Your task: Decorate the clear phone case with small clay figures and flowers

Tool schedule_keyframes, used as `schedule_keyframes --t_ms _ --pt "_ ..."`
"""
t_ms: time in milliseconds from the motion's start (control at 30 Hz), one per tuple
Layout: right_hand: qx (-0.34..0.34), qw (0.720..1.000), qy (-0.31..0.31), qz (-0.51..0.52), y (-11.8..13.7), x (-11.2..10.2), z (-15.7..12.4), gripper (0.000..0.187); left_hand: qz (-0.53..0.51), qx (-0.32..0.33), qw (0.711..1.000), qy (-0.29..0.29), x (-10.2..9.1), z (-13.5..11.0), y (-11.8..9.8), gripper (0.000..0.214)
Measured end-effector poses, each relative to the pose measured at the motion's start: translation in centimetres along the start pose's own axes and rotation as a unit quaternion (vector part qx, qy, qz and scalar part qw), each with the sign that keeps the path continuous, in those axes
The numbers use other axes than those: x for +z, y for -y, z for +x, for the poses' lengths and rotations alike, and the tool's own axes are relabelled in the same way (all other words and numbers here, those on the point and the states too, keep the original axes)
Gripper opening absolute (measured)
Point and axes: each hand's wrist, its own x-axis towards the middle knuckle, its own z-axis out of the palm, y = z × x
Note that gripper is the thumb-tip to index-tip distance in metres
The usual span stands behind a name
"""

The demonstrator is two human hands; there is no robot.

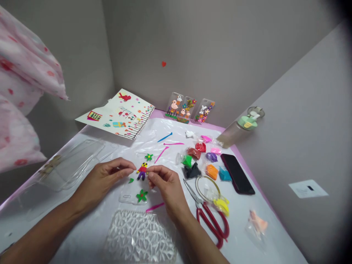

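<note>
A clear phone case (129,194) lies on the white table, carrying two green clay flowers (142,195) and a small clay figure (142,171) with a yellow head, red top and purple legs. My left hand (106,176) and my right hand (165,183) meet over the case, fingertips pinched at either side of the figure. Both hands are closed in a pinch; whether the fingers actually grip the figure's arms I cannot make out. A pink modelling tool (154,208) lies just under my right hand.
Red scissors (211,220), a tape ring (207,187), several small bags of coloured clay (205,157), a black phone (237,173), and blue and pink tools (165,138) lie right of the case. A textured clear tray (140,236) sits near me. Decorated cases (189,108) and a bottle (239,130) stand at the back.
</note>
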Motion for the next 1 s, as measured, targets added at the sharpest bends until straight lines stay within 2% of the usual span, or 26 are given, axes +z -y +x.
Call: schedule_keyframes --t_ms 533,1000 --pt "-0.004 1.000 0.006 0.019 -0.5 -0.2 0.2 0.026 0.099 0.083 0.990 0.061 0.1 0.8 2.0 0.027" --pt "-0.003 1.000 0.018 0.000 -0.2 0.0 0.0 0.027 0.136 0.128 0.980 0.069 0.7 1.3 3.6 0.022"
